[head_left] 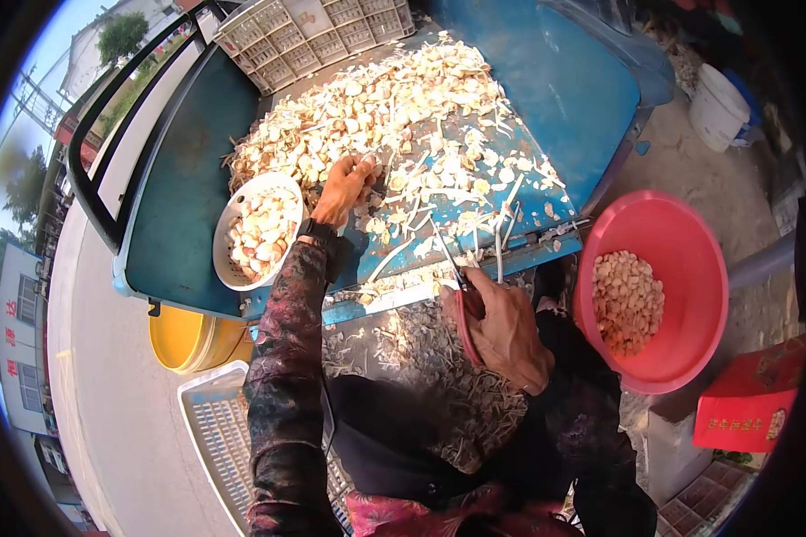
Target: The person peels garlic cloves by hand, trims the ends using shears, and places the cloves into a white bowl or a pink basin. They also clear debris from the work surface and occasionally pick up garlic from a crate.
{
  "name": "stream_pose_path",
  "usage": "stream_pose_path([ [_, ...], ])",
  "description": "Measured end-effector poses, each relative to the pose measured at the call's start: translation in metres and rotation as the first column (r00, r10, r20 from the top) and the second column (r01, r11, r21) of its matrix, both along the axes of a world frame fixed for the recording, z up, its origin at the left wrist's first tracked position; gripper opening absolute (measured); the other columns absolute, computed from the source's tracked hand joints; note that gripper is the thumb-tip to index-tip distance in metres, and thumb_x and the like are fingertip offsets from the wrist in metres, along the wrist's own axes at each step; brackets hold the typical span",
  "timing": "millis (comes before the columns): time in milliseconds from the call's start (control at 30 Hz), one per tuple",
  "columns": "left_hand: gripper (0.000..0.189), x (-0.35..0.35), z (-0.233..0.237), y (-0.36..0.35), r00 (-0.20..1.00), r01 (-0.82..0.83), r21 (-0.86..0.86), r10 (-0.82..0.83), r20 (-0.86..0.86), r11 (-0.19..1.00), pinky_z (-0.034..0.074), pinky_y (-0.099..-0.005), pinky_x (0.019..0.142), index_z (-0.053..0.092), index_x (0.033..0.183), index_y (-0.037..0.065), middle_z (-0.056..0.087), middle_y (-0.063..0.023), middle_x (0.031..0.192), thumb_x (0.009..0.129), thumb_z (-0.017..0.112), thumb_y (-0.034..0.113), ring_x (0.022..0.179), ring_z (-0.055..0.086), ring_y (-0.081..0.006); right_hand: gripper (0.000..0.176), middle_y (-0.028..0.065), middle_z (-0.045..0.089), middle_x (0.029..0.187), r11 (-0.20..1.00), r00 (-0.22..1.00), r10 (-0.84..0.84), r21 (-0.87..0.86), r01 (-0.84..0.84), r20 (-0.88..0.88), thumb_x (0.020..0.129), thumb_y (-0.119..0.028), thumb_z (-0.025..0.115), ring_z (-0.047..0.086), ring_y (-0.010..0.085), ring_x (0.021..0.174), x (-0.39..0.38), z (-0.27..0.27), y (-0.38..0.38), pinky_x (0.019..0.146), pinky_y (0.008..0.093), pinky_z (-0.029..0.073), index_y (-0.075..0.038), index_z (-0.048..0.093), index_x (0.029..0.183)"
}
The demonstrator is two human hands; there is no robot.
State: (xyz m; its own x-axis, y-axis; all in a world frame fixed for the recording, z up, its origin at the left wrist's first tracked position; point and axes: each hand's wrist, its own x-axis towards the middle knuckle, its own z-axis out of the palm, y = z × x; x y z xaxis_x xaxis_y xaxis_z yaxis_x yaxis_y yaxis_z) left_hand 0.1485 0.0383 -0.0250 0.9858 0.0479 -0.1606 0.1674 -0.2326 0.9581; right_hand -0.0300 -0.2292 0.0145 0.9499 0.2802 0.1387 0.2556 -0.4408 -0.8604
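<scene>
My left hand (345, 190), with a dark band at the wrist, reaches to the near edge of a heap of pale, sliced-looking pieces (358, 107) on a blue metal bed (546, 80). Its fingers are bent together at the pieces; what they hold is too small to name. In my right hand (503, 329) are scissors (463, 313) with red handles, their blades pointing up and away over loose stems (448, 192). Left of my left hand, a white oval basket (227, 234) holds rounded pale pieces. A pink basin (698, 295) on the right holds more such pieces.
A plastic crate (304, 40) stands at the far end of the bed. Below the bed's left corner are a yellow bucket (181, 338) and a white crate (215, 430). Right of the bed are a white bucket (718, 107) and a red box (743, 403). Scraps cover the ground below.
</scene>
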Motion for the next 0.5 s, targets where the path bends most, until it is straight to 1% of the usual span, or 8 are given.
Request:
stream_pose_path([
  [33,0.022,-0.014,0.002,-0.003,0.997,0.066,-0.178,-0.071,-0.021,0.982,0.031,-0.0186,0.045,0.056,0.089,0.007,0.055,0.0020,0.074,0.093,0.056,0.029,0.057,0.040,-0.0035,0.031,0.0150,0.057,0.061,0.997,0.999,0.000,-0.082,-0.004,-0.047,0.088,-0.026,0.062,0.057,0.0316,0.052,0.002,0.003,-0.002,0.049,0.0409,0.042,0.000,0.057,0.103],
  [67,0.018,-0.031,0.010,-0.009,0.994,0.094,-0.289,-0.107,-0.030,0.953,0.031,-0.0193,0.043,0.053,0.088,0.008,0.057,-0.0003,0.077,0.094,0.055,0.025,0.057,0.043,-0.0045,0.031,0.0150,0.057,0.061,0.997,0.999,-0.004,-0.081,-0.001,-0.053,0.088,-0.026,0.062,0.057,0.0316,0.052,0.004,-0.002,-0.002,0.049,0.0409,0.042,0.000,0.057,0.103],
  [133,0.017,-0.063,0.020,-0.024,0.988,0.044,-0.518,-0.113,-0.101,0.854,0.030,-0.0194,0.042,0.052,0.090,0.007,0.057,-0.0013,0.080,0.094,0.055,0.023,0.056,0.042,-0.0047,0.035,0.0167,0.060,0.073,0.979,0.959,-0.121,-0.130,0.158,0.257,0.085,-0.025,0.064,0.059,0.0331,0.058,0.006,-0.019,0.000,0.051,0.0421,0.044,0.000,0.057,0.109],
  [167,0.015,-0.079,0.023,-0.032,0.982,0.050,-0.581,-0.146,-0.119,0.812,0.030,-0.0190,0.042,0.051,0.091,0.007,0.056,-0.0018,0.081,0.094,0.054,0.021,0.055,0.042,-0.0050,0.039,0.0173,0.059,0.083,0.985,0.965,-0.105,-0.105,0.133,0.242,0.082,-0.023,0.067,0.060,0.0333,0.067,0.008,-0.019,0.000,0.055,0.0421,0.046,-0.002,0.056,0.113],
  [200,0.014,-0.095,0.026,-0.040,0.975,0.052,-0.641,-0.178,-0.135,0.766,0.030,-0.0186,0.041,0.050,0.091,0.007,0.056,-0.0024,0.082,0.095,0.054,0.020,0.055,0.041,-0.0053,0.039,0.0173,0.059,0.083,0.986,0.967,-0.106,-0.104,0.133,0.232,0.082,-0.023,0.067,0.060,0.0333,0.067,0.008,-0.020,0.000,0.055,0.0421,0.046,-0.002,0.056,0.113],
  [267,0.011,-0.121,0.034,-0.053,0.959,0.027,-0.696,-0.216,-0.185,0.718,0.030,-0.0186,0.041,0.050,0.093,0.007,0.055,-0.0029,0.080,0.095,0.052,0.018,0.055,0.041,-0.0059,0.041,0.0162,0.059,0.083,0.982,0.937,-0.058,-0.148,0.115,0.344,0.079,-0.020,0.068,0.061,0.0323,0.072,0.008,-0.023,0.001,0.059,0.0413,0.047,-0.004,0.056,0.115],
  [367,0.009,-0.147,0.041,-0.068,0.958,0.002,-0.738,-0.214,-0.194,0.675,0.032,-0.0182,0.045,0.050,0.093,0.007,0.053,-0.0015,0.080,0.096,0.049,0.016,0.056,0.039,-0.0054,0.042,0.0153,0.059,0.084,0.983,0.954,-0.026,-0.168,0.080,0.299,0.078,-0.019,0.069,0.061,0.0323,0.075,0.005,-0.024,0.002,0.062,0.0412,0.048,-0.006,0.056,0.116],
  [500,0.008,-0.159,0.047,-0.072,0.974,0.041,-0.703,-0.186,-0.131,0.710,0.031,-0.0184,0.044,0.047,0.090,0.006,0.049,-0.0024,0.080,0.096,0.045,0.011,0.056,0.036,-0.0061,0.037,0.0162,0.062,0.089,0.993,0.955,0.006,-0.115,0.029,0.296,0.080,-0.020,0.067,0.062,0.0332,0.074,0.000,-0.019,0.002,0.062,0.0408,0.049,-0.004,0.058,0.112],
])
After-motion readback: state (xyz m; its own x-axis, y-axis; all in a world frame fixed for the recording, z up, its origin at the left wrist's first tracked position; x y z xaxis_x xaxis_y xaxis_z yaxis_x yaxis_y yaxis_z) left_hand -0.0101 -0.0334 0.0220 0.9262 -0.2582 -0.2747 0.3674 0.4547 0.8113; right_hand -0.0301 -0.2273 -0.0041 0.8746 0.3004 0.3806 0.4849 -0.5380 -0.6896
